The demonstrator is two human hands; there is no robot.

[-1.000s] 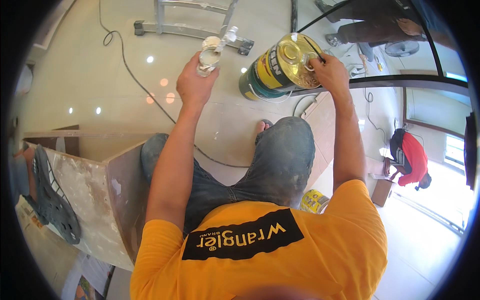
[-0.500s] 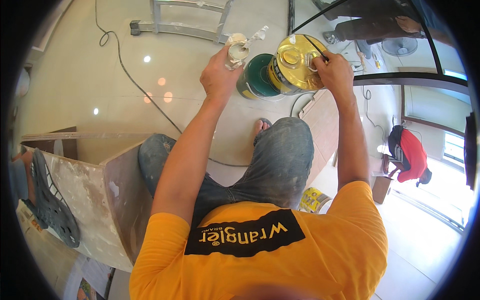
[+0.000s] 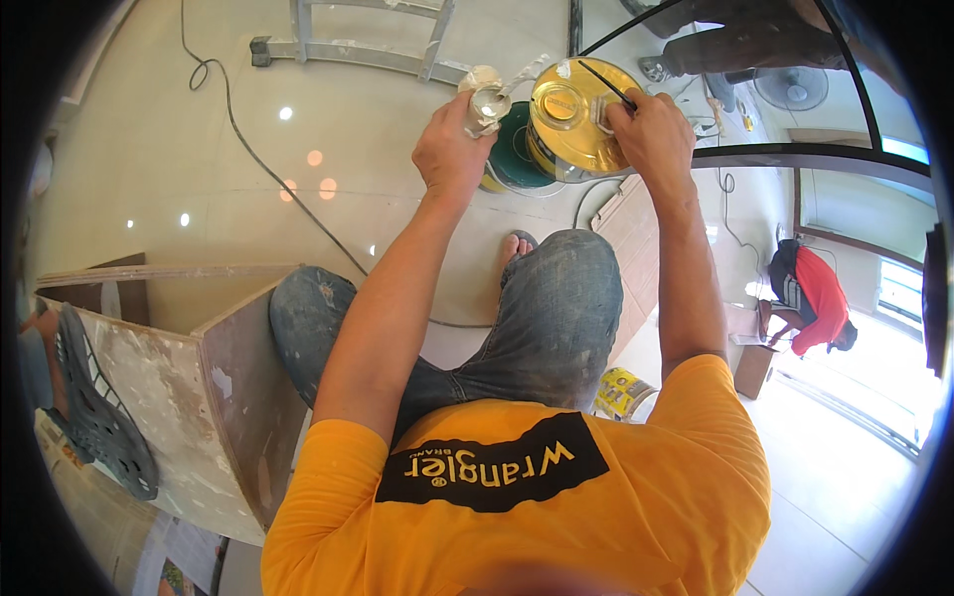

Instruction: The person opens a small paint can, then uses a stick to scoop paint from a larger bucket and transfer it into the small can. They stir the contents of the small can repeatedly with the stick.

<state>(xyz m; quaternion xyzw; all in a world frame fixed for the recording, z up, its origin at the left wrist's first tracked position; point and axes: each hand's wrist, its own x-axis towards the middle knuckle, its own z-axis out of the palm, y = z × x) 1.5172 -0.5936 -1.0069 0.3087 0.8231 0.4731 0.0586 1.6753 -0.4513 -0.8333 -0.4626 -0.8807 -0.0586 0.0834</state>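
Observation:
My left hand is closed around a small paint-smeared cup, tipped so its mouth shows. A pale, paint-crusted strip sticks out beside the cup; its kind is unclear. My right hand is closed on a thin dark rod that slants over the lid of a yellow metal tin. Its fingers are by the tin's lid handle; whether they also grip the handle, I cannot tell. Partly behind the tin and the left hand is a green-topped bucket.
An aluminium ladder lies at the far side. A dark cable crosses the floor. Plywood box at left, with another person's shoe against it. Cardboard and a yellow pail are to the right; a person in red bends farther off.
My left hand and the cup have shifted slightly right, closer to the yellow tin. The cup's mouth has turned more toward the tin. My right hand has moved slightly left with the rod.

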